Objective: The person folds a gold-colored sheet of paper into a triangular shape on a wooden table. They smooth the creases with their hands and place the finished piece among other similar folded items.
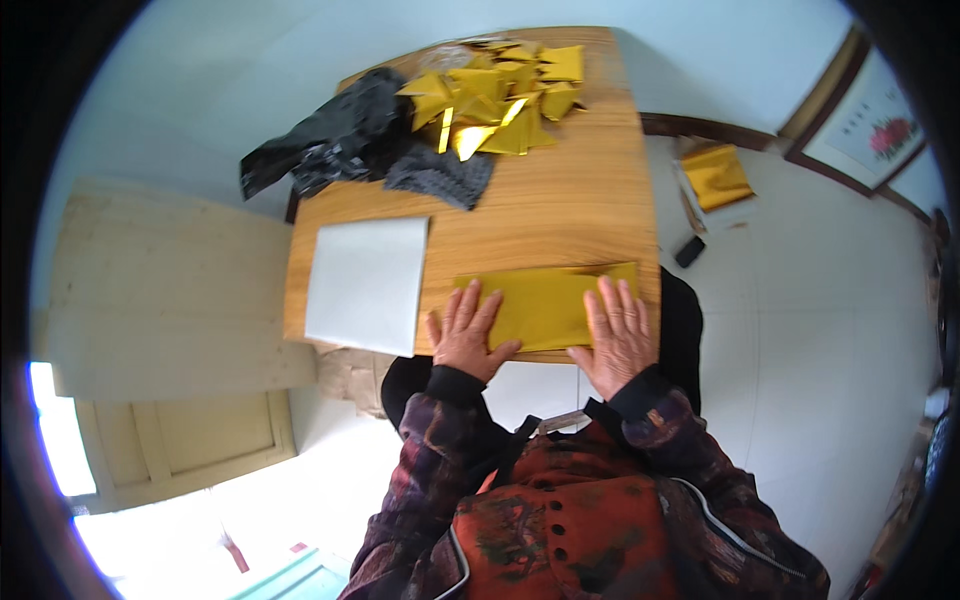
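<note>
A gold foil paper sheet [540, 308], long and seemingly folded, lies along the near edge of the wooden table [570, 210]. My left hand [467, 333] rests flat on its left end with the fingers spread. On the right end lies my right hand [616, 335], palm down, fingers stretched out. Both hands press on the foil and grip nothing. To the left of my left hand sits a stack or sheet of silvery-white paper [366, 285], apart from the gold foil.
Folded gold foil pieces [490, 95] are heaped at the table's far end, beside a crumpled black plastic bag [360, 125] and a dark textured cloth-like piece [440, 175]. On the floor at right are more gold sheets [716, 177] and a small black object [690, 251].
</note>
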Demonstrator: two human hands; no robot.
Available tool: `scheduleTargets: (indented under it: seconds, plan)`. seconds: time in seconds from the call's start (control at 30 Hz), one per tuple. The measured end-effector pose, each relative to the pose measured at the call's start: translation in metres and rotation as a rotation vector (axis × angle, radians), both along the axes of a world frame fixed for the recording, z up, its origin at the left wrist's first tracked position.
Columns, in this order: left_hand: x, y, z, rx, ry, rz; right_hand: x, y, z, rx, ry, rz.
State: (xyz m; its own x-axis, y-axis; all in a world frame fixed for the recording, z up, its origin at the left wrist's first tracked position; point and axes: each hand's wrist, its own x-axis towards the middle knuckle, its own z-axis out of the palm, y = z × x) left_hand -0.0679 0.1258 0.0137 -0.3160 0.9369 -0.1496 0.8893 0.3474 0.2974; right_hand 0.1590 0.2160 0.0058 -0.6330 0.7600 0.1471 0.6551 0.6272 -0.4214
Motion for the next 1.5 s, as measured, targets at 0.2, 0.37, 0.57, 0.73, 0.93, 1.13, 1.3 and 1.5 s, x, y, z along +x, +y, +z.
scheduleTargets:
  seconds: [0.2, 0.37, 0.57, 0.73, 0.93, 1.13, 1.3, 1.5]
  plan:
    - [0.007, 0.002, 0.011, -0.053, 0.045, 0.034, -0.001, -0.001, 0.003, 0.009, -0.044, 0.01]
    - [0.056, 0.019, 0.002, 0.191, 0.273, -0.14, 0.0, -0.001, -0.004, 0.052, -0.112, 0.006]
    - [0.085, 0.013, -0.014, 0.181, -0.083, -0.277, -0.001, 0.001, -0.002, 0.081, -0.081, 0.017]
    - [0.042, -0.022, -0.012, 0.129, 0.084, -0.322, -0.001, 0.001, 0.003, 0.048, -0.088, 0.025]
    - [0.009, -0.051, -0.014, 0.131, 0.176, -0.187, 0.001, 0.001, -0.006, 0.063, -0.125, 0.019]
    - [0.01, -0.052, -0.031, 0.235, 0.127, -0.135, -0.011, -0.014, -0.004, 0.05, -0.119, 0.071]
    - [0.01, -0.051, -0.035, 0.249, 0.168, -0.128, -0.046, -0.06, -0.012, -0.007, -0.016, 0.323]
    - [0.009, -0.049, -0.038, 0.257, 0.192, -0.115, 0.015, -0.051, -0.012, 0.027, -0.138, 0.194]
